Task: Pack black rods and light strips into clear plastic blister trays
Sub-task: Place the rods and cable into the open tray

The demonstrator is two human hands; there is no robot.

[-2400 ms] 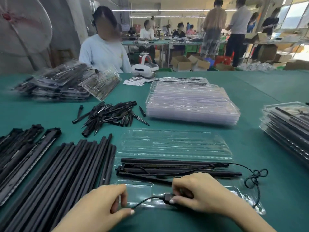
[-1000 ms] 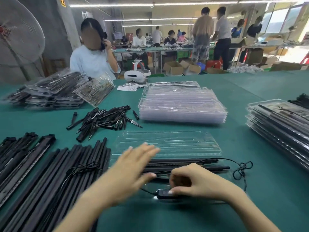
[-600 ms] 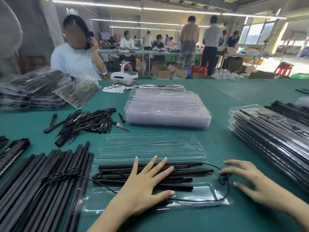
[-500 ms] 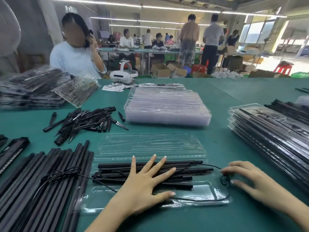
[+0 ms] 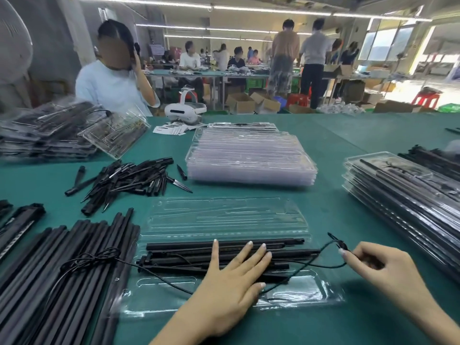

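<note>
Rods [image 5: 224,255] lying in the open tray [image 5: 303,295] on the table [image 5: 348,150]

The left hand [image 5: 231,280] is pressing flat on the rods, fingers straight; the right hand [image 5: 375,267] is pinching the cable [image 5: 321,265], seemingly by its bundled end, just beside the tray; the lid [image 5: 224,217] is lying open behind.

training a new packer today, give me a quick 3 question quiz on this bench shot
1. True or false: the left hand lies flat on the black rods in the open tray.
2. What does the right hand pinch? A) a short spike B) the thin black cable C) a paper label
3. Fill in: the stack of empty clear trays sits ____ the open tray, farther from the worker.

Key: 1 true; 2 B; 3 behind
</note>
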